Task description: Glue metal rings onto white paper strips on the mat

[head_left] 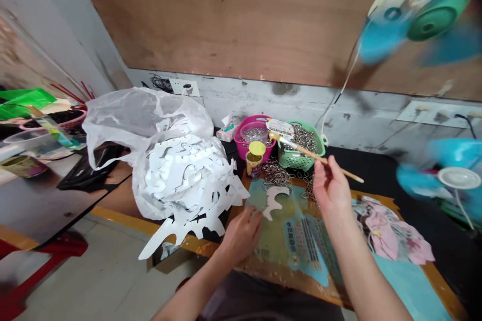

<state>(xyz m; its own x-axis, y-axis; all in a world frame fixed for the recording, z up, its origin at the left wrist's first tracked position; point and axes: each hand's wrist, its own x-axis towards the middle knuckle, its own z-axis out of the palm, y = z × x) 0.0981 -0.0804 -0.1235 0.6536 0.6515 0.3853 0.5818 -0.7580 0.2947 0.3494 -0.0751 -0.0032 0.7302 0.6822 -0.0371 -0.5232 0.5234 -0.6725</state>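
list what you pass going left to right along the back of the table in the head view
white plastic bag of paper cutouts → tissue box → pink plastic basket of metal rings → green plastic basket of metal rings

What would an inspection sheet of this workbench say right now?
Surface: printed mat on an orange-edged board.
Job's things: wooden brush, white cutout, yellow-lidded can, metal rings.
Clutter: plastic bag of cutouts, pink basket, green basket.
Grippers: right hand holds the brush; left hand sits beside the cutout.
Cables: white cable, black cable.
Surroundings: plywood wall, blue fan, red stool.
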